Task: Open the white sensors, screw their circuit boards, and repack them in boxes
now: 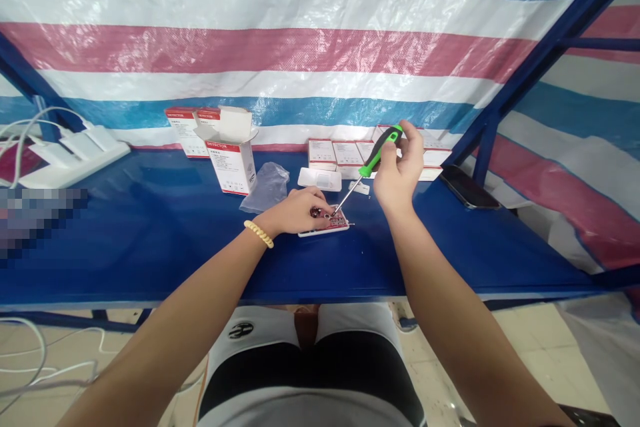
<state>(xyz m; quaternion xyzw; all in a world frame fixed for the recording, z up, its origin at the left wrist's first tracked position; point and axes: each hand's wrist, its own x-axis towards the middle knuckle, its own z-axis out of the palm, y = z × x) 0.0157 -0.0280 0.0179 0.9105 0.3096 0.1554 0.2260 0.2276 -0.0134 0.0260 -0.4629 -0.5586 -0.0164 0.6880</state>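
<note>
My right hand [401, 170] grips a green and black screwdriver [376, 155] by its handle, the shaft slanting down to the left. Its tip meets a red circuit board [339, 219] set in a white plastic casing [325, 233] on the blue table. With fingers bent over the board's left part, my left hand [300, 211] holds the casing in place; a dark round part shows beneath the fingers. Just behind lies a white plastic cover [320, 179], with a small white piece [359, 187] to its right.
An open detector box [231, 163] stands behind my left hand beside a clear plastic bag [267, 188]. More boxes [349, 155] line the back. A phone [470, 187] lies right; a power strip [75, 163] with plugged-in chargers lies left.
</note>
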